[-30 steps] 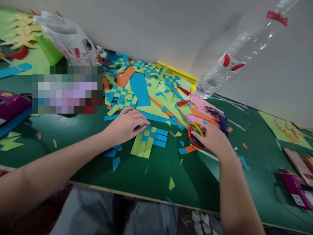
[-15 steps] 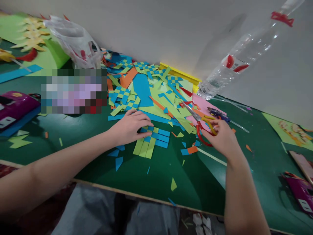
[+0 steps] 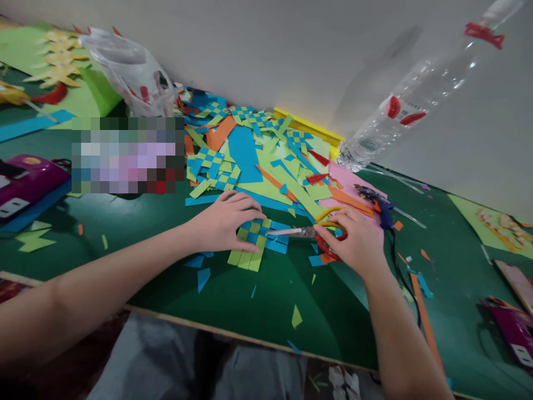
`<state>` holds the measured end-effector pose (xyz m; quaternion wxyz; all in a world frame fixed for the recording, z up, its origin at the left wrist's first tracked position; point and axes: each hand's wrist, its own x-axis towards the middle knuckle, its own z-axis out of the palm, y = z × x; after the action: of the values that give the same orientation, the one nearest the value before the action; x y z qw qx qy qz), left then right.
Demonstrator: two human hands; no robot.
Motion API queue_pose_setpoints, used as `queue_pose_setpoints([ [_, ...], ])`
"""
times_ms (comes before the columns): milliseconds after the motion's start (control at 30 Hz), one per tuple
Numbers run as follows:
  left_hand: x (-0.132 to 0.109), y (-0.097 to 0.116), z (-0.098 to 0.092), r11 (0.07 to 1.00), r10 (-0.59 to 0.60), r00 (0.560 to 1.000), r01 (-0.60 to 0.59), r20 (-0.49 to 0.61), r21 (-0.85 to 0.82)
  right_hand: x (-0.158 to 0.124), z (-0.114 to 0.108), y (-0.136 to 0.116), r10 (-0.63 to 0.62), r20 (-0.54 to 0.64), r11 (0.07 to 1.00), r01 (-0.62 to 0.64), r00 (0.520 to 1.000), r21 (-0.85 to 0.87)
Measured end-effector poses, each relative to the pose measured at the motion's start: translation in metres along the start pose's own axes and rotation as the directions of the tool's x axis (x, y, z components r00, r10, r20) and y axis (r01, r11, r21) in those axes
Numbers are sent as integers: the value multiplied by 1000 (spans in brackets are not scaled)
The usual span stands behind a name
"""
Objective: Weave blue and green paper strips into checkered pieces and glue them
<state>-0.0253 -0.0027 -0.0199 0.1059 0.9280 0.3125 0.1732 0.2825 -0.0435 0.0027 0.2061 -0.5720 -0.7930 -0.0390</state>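
My left hand (image 3: 222, 222) lies on a small woven mat of blue and light-green paper strips (image 3: 256, 244) on the green table (image 3: 233, 300), fingers pressing its upper edge. My right hand (image 3: 353, 244) grips scissors (image 3: 310, 231) with red and yellow handles. The blades point left and reach the mat's right side, over its blue strip ends. Loose strip ends stick out below and to the right of the weave.
A heap of cut blue, green and orange paper (image 3: 258, 150) lies behind the mat. A clear plastic bottle (image 3: 408, 105) leans at the wall, a plastic bag (image 3: 129, 69) sits at the back left, purple objects (image 3: 25, 183) at both table sides, scraps near the front edge.
My right hand picked the scissors off the table, turned them and brought the blades leftward to the mat's right edge. My left hand stayed on the mat.
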Motion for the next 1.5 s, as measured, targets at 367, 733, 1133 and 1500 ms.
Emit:
queue_pose_setpoints([
  [367, -1, -1, 2, 1000, 4, 999, -5, 38, 15, 0, 6, 2, 3, 53, 999, -1, 999, -40],
  [733, -1, -1, 2, 1000, -1, 999, 0, 53, 21, 0, 4, 3, -9, 97, 1000, 9, 995, -4],
  [1133, 0, -12, -5, 983, -184, 982, 184, -51, 5, -1, 7, -2, 31, 8, 998, -30, 999, -61],
  [1500, -3, -20, -1, 974, -227, 974, 228, -22, 7, -1, 10, -4, 60, 153, 998, -56, 986, -27],
])
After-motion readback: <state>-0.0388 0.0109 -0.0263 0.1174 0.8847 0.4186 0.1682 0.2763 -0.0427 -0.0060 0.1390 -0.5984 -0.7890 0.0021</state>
